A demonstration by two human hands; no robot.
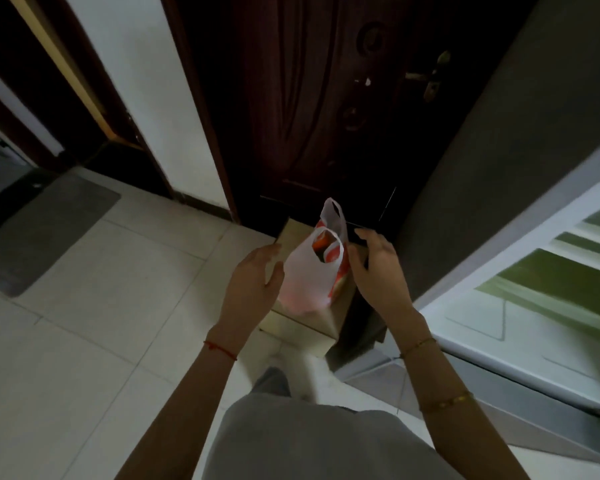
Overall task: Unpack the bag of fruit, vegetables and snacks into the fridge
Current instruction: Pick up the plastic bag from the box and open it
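Note:
A white plastic bag (309, 271) with two handle loops stands upright on a cardboard box (302, 327) in front of a dark door. Red and orange packaging shows through its mouth. My left hand (253, 278) is at the bag's left side, fingers spread, close to or just touching the plastic. My right hand (378, 268) is at the bag's right side, fingers apart, holding nothing. The fridge (520, 289) stands at the right with its door open; pale shelves and greenish drawers show inside.
A dark wooden door (326, 116) with a handle rises behind the box. A grey mat (49, 230) lies on the tiled floor at the left. The fridge's grey side wall (482, 168) stands right of the box. My legs fill the bottom centre.

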